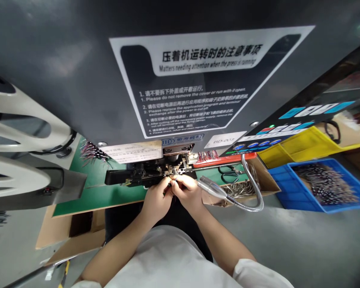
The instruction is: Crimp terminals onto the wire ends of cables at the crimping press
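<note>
Press (180, 72), dark grey, fills the upper field; a printed warning label (198, 80) covers its front. Below it lies the bench with a green mat (108, 196).

To the right stand a blue bin (288, 192) filled with a heap of thin wires (327, 184), a yellow bin (300, 148) behind it, and a cardboard box (268, 182). A pair of scissors (228, 171) lies just beside the box. A bendable lamp (216, 188) arches from the press down toward the working point. Two further bunches of wires rest on the mat, one at the left (91, 152) and one behind the tooling (207, 155).

The black tooling (150, 176) sits under the press head. Directly in front of it the left hand (156, 200) and the right hand (189, 194) meet. Both are curled, fingertips pinched together on a short wire (169, 185) held at the mouth of the tooling. The wire is too small to show whether its end already carries a fitting.

Progress, as judged: the work appears to be mid-batch. One wire is being presented to the tooling, and the bunches on the mat and the heap in the blue bin suggest many pieces. Which are finished and which are waiting cannot be told.
</note>
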A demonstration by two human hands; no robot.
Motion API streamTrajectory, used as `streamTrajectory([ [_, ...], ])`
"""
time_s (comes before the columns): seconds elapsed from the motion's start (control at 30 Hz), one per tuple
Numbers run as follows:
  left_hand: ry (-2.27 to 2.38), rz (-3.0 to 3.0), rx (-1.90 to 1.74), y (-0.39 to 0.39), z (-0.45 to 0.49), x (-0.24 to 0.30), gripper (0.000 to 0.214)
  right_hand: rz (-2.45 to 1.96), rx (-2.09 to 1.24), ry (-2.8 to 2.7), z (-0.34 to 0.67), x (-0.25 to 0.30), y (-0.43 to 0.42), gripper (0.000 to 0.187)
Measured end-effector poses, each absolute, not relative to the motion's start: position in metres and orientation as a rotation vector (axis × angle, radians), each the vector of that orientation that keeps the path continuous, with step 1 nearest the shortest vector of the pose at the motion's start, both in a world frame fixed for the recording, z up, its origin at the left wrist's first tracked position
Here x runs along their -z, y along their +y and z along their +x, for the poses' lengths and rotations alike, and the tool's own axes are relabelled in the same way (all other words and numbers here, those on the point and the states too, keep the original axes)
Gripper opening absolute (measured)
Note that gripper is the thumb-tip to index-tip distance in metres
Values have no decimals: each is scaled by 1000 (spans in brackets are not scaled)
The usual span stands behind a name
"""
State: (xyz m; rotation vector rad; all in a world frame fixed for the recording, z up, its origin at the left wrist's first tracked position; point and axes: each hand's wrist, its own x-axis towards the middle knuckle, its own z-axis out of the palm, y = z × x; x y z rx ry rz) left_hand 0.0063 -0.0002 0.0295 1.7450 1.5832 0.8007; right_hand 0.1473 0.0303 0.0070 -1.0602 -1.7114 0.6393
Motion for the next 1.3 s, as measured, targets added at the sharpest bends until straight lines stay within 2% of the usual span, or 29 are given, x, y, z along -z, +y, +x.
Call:
streamTrajectory([
  [0.33, 1530, 1747, -789, -1, 6, -27, 13, -1191, -696, -1610, 146, -8, 25, 6],
  [0.53, 1549, 1763, -776, -3, 6, -25, 15, -1082, -719, -1638, 146, -8, 25, 15],
  [1.3, 1539, 1748, -786, -3, 5, -29, 13, -1166, -807, -1585, 147, -5, 23, 15],
])
